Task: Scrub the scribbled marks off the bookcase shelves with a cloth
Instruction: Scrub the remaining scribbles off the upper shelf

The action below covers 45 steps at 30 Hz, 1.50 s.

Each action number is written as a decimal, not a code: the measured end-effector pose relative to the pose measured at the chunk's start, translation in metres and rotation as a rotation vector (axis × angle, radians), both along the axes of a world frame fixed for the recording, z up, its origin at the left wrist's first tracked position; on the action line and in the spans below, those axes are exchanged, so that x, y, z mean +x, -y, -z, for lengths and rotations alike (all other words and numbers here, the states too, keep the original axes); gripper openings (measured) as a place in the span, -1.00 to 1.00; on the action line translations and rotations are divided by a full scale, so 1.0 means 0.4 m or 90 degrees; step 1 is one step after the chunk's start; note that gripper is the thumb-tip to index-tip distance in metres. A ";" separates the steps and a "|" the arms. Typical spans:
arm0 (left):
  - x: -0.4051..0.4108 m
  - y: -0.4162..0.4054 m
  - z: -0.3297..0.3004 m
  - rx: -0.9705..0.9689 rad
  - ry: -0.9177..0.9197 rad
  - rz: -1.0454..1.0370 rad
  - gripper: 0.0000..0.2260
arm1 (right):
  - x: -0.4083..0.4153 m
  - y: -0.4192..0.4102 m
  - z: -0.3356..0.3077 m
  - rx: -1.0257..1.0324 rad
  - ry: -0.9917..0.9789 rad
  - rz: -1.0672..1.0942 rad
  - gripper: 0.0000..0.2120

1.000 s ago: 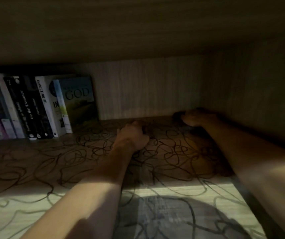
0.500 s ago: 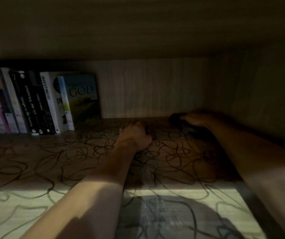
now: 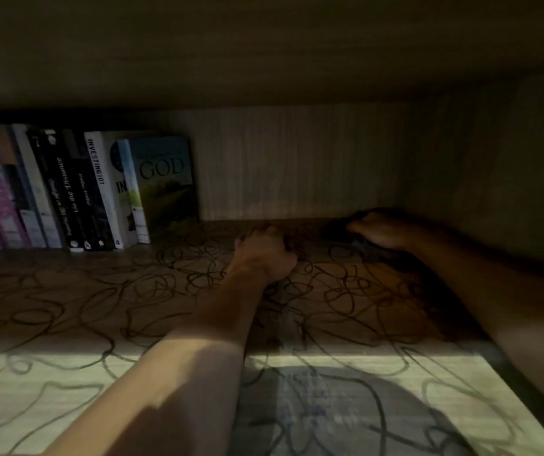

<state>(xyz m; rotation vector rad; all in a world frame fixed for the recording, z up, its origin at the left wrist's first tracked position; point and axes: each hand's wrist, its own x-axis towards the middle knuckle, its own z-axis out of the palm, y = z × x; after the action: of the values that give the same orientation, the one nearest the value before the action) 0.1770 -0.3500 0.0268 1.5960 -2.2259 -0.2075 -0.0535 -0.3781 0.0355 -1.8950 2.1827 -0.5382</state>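
The bookcase shelf (image 3: 66,324) filled the view, a pale wood-grain board covered from front edge to back panel with looping dark scribbled marks (image 3: 152,291); its front strip was lit, the deeper part lay in shadow. A row of books (image 3: 76,192) stood upright at the back left, the rightmost cover reading "GOD". The left forearm ran up the middle of the shelf to the left hand (image 3: 264,255), which rested knuckles-up on the scribbles near the back, its fingers curled under; whether they held anything could not be told in the gloom. The right hand (image 3: 379,232) lay further right, in the back corner close to the side wall, palm down over a dark shape that was probably the cloth (image 3: 339,233), which stuck out to the left from under the fingers, flat on the shelf. How tightly that hand gripped it could not be made out. The two hands were near each other, not touching.
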 end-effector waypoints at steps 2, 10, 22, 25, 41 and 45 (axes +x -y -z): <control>0.000 0.000 0.003 0.002 0.004 0.000 -0.68 | -0.020 0.002 -0.004 -0.016 -0.027 0.013 -0.68; 0.002 -0.002 -0.002 -0.006 0.009 0.009 -0.68 | 0.027 0.034 -0.015 0.019 -0.043 0.000 -0.59; 0.004 -0.003 -0.008 0.000 0.004 0.011 -0.65 | 0.000 0.003 -0.046 0.128 -0.101 0.073 -0.65; 0.008 -0.005 -0.007 -0.004 0.016 0.013 -0.63 | 0.006 -0.032 -0.061 0.135 -0.118 0.100 -0.65; 0.006 0.002 0.001 0.010 0.007 0.015 -0.59 | 0.026 -0.064 -0.058 0.132 -0.130 0.106 -0.53; 0.007 0.008 0.002 0.005 0.023 0.009 -0.59 | 0.026 -0.080 -0.046 0.089 -0.126 0.085 -0.51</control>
<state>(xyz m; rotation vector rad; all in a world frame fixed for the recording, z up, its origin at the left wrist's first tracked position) 0.1797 -0.3531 0.0261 1.6007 -2.2657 -0.1926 -0.0429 -0.3461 0.0537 -1.8079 2.4121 -0.2199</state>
